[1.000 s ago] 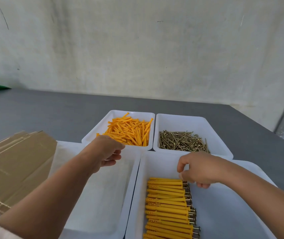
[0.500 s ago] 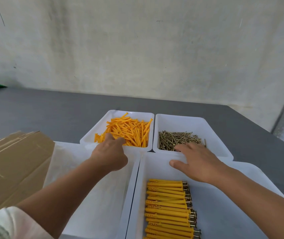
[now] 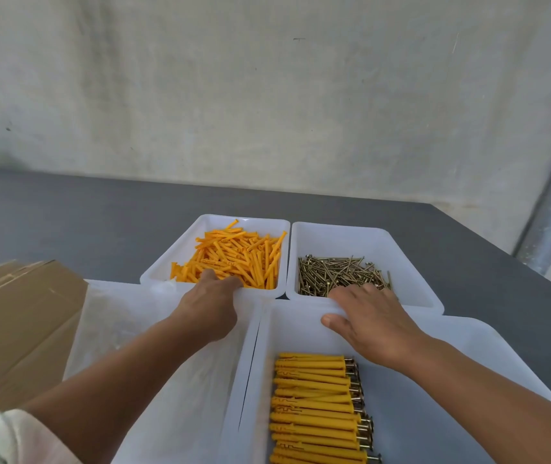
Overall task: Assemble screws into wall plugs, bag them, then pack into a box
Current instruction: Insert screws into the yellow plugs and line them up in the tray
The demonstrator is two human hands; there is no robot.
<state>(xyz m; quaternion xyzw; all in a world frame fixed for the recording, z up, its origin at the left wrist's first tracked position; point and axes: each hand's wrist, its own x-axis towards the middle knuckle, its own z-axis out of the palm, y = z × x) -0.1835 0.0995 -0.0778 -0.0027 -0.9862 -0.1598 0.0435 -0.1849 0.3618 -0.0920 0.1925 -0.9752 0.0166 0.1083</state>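
A grey table [image 3: 66, 222] stands against a pale, stained wall [image 3: 267, 95].

The left hand [image 3: 212, 306] is extended over the near rim of the plug tray [image 3: 213, 218] at 11 o'clock. Its fingertips are buried among the loose orange wall plugs [image 3: 244, 256], so it cannot be told whether a plug is gripped.

The right hand [image 3: 371, 316] is held flat, with the fingers straight and the thumb spread. Its fingertips touch the pile of brass-coloured screws [image 3: 341, 274] in the screw tray [image 3: 351, 239] at 1 o'clock. Nothing is seen clamped in it.

The two small trays are set side by side, with their rims touching.

Assembled plugs [image 3: 314, 403], with the screw heads pointing to 3 o'clock, are stacked in a row in the large tray [image 3: 468, 346] at 5 o'clock. A second large tray [image 3: 166, 380] lies at 7 o'clock, beneath the left forearm. Flattened cardboard [image 3: 16, 329] is stacked at 9 o'clock.
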